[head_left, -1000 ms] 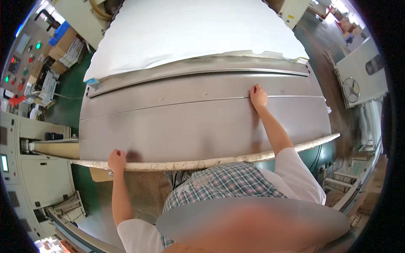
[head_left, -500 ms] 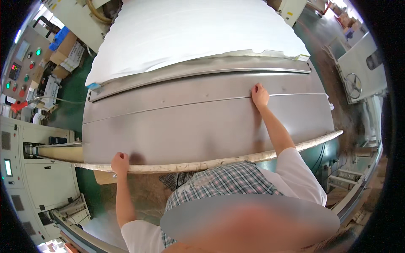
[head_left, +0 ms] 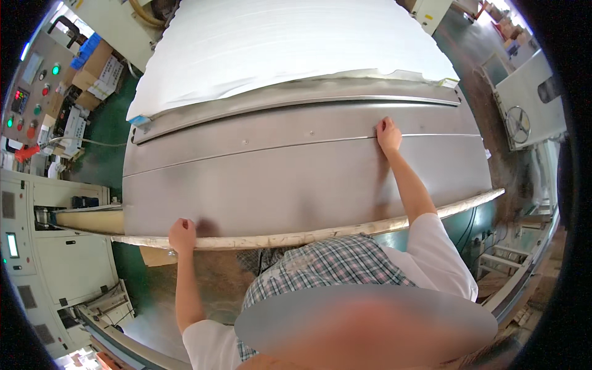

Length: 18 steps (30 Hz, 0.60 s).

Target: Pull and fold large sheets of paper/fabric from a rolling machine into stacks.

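Note:
My left hand is closed at the near left of a wide grey metal table, beside the pale, roller-like bar along its front edge. Farther in and to the right, my right hand rests on the metal with fingers pressed together, close to the seam running across the table. Whether either hand pinches anything thin cannot be made out. Beyond a raised metal strip lies a broad sheet of white material. Its near border looks ragged and partly translucent.
A control panel with lit buttons stands at the left, above cream machine cabinets. Cardboard boxes are stacked behind it. On the right is a pale machine with a handwheel. A small blue-and-white piece sits at the strip's left end.
The whole view has shifted slightly, so the table appears a little farther right and higher. Both hands keep nearly the same places on it and stay closed.

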Available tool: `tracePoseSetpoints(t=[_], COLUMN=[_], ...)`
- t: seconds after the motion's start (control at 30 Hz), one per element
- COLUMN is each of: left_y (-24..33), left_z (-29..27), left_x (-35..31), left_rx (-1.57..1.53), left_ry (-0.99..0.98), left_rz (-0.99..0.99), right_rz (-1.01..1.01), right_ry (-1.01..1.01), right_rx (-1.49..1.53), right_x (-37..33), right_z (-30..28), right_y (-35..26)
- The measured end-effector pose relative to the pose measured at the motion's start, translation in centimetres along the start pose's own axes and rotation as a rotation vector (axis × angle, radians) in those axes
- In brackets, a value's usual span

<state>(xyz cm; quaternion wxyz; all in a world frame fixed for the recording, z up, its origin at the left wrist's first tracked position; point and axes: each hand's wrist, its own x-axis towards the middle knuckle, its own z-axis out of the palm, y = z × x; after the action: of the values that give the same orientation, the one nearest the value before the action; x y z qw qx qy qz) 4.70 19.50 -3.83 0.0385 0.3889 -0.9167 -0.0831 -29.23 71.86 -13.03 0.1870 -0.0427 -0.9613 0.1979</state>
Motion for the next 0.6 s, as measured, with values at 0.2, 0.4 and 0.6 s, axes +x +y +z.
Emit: tracePoseSetpoints(t=[0.2,0.4,0.6], left_y=[-1.0,-1.5,-2.9], left_z=[0.7,-0.2,-2.0], left_x=[0.0,0.2,0.8], left_rx=[-0.047,-0.187,-0.505], left_ry=[0.07,0.067,-0.119], left_rz=[0.113,0.265,0.421], right_rz=[0.025,0.04,0.097], right_ry=[-0.067,0.057,0.055], right_rx=[-0.104,-0.266,-0.515], right_x=[0.2,-0.6,-3.8], right_z=[1.0,0.7,1.4], right_y=[0.3,-0.3,-5.9])
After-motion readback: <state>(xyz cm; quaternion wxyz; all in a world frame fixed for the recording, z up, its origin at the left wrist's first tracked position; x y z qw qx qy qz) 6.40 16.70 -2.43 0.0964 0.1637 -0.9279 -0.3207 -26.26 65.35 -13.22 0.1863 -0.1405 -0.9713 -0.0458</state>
